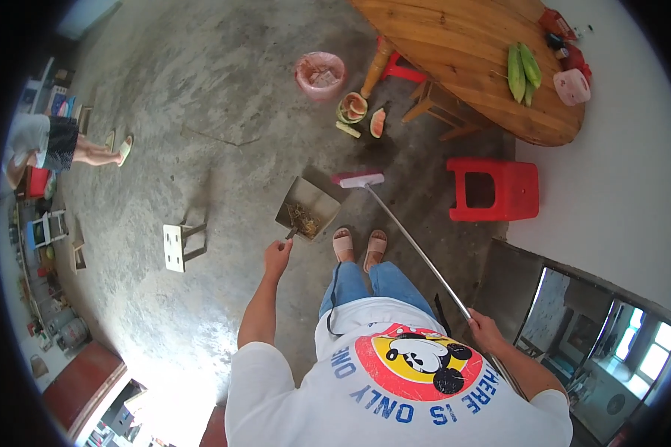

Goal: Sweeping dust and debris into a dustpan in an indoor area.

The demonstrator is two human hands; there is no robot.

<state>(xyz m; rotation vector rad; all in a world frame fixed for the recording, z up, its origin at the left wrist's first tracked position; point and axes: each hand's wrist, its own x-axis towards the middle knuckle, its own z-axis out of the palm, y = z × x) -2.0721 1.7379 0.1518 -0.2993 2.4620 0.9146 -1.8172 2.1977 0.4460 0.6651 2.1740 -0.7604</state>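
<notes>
Far L, well apart from us, we see a 2nd person (62, 135). Then a small white stool (172, 248) on the concrete floor (134, 197). Our L hand (277, 255) is clamped on the handle (291, 233) of a boxy grey dustpan (315, 196), w/ dry straw-like debris (303, 219) inside; we can't tell if the pan sits flat on the floor. Farther off, a pink bin (320, 89) w/ rubbish in it. We stand in pale sandals (342, 240) just beside the pan. Cut watermelon pieces (378, 124) lie on the floor nr the bin. Our broom (417, 248) has its pink-&-white head (361, 179) just R of the pan, apart from it; the metal pole slants back to our R hand (484, 330), wrapped round it. So our hands are well apart, 1 tool each. Farther R: a red plastic stool (524, 191), & a wooden table (455, 45) w/ long green gourds (520, 73) on top.
</notes>
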